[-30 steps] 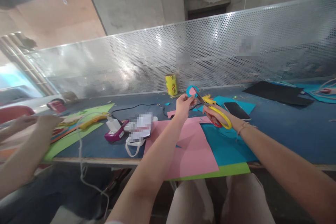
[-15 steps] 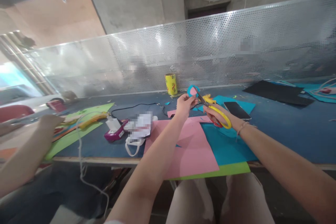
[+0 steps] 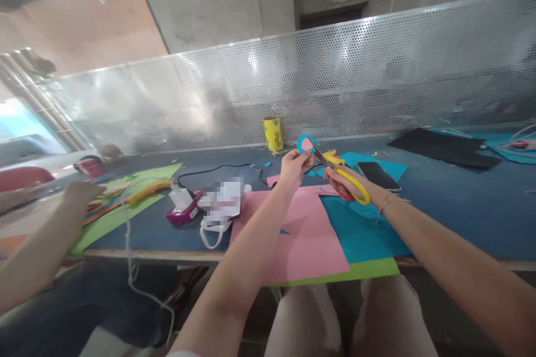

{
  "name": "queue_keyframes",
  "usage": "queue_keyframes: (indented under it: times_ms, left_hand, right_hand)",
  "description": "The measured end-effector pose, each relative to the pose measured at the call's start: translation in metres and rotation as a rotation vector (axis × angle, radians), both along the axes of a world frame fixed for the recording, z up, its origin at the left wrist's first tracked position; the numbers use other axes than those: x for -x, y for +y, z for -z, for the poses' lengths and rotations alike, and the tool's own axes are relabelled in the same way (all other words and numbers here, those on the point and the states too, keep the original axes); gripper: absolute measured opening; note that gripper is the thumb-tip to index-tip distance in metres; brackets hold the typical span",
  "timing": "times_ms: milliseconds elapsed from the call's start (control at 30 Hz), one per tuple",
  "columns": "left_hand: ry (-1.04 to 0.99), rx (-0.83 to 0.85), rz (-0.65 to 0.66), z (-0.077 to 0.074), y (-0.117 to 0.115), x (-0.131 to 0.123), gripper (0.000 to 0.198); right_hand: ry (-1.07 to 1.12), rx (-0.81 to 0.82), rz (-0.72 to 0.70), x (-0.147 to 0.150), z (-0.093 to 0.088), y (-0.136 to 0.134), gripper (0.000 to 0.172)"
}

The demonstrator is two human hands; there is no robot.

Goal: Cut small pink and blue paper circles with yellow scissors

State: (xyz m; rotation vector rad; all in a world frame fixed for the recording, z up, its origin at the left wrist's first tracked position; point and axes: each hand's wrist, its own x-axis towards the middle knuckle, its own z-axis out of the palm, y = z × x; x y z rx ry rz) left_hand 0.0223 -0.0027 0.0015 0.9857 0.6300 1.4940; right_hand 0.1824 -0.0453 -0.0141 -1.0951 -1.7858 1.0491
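Between thumb and fingers, my left hand (image 3: 294, 167) pinches a small round piece of paper (image 3: 307, 144), blue at the rim with pink in the middle. My right hand (image 3: 341, 178) is closed on scissors with yellow and red handles (image 3: 360, 191). The scissor blades lie at the right edge of the round piece. Below my wrists a pink paper sheet (image 3: 307, 251) overlaps a blue sheet (image 3: 364, 234), with a green sheet (image 3: 372, 271) underneath both at the table's front edge. A tiny blue scrap (image 3: 285, 232) rests on the pink sheet.
A yellow can (image 3: 273, 135) stands by the perforated metal screen (image 3: 318, 78). Right of my hands lie a phone (image 3: 379, 176) and black paper (image 3: 444, 148). To the left are a purple power strip (image 3: 183, 213), a white cable and another person's arm (image 3: 54, 234).
The round paper, my left hand and the scissors have shifted very slightly. Both hands keep the same holds.
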Motion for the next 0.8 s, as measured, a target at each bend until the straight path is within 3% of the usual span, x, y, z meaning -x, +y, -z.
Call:
queue_keyframes:
  times_ms: [300, 800]
  left_hand:
    - [0.013, -0.027, -0.023, 0.001, 0.001, 0.001, 0.031]
    - [0.041, -0.007, -0.044, 0.003, 0.001, 0.002, 0.02]
  right_hand:
    - [0.046, -0.008, -0.049, -0.004, 0.009, 0.012, 0.053]
    - [0.056, 0.037, 0.018, -0.001, 0.002, 0.004, 0.059]
